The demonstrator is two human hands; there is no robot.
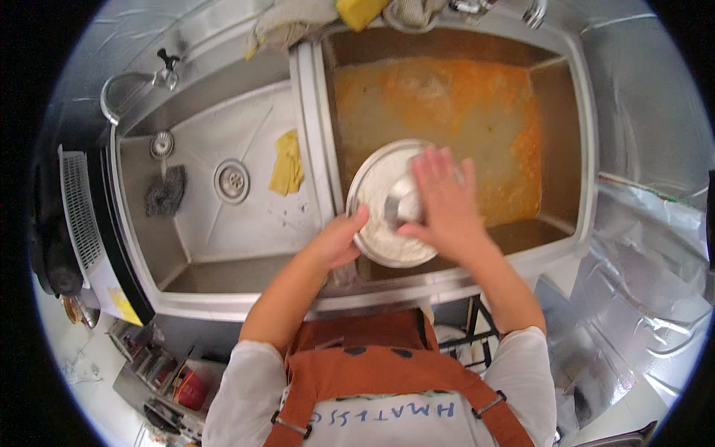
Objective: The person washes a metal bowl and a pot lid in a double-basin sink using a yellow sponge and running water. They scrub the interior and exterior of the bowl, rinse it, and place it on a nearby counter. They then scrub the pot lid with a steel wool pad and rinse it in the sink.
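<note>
My left hand point(339, 237) grips the left rim of a round metal dish or lid point(373, 246), its thumb over the edge. The piece is held tilted above the near left part of the right sink basin point(558, 112). A whitish layer covers its face; whether this is suds or something else I cannot tell. My right hand point(449, 204) lies over its right side, fingers spread and blurred. A blurred grey and white shape point(403, 205) shows beside the right palm; whether that hand holds it is unclear. Cloudy water point(391, 106) with orange residue stands in the basin below.
The left basin point(223, 240) holds a yellow cloth point(287, 163), a dark scouring pad point(167, 193) and a drain strainer point(162, 145). A faucet point(162, 78) is at the far left. Cloths point(299, 22) and a yellow sponge point(360, 12) lie along the back ledge.
</note>
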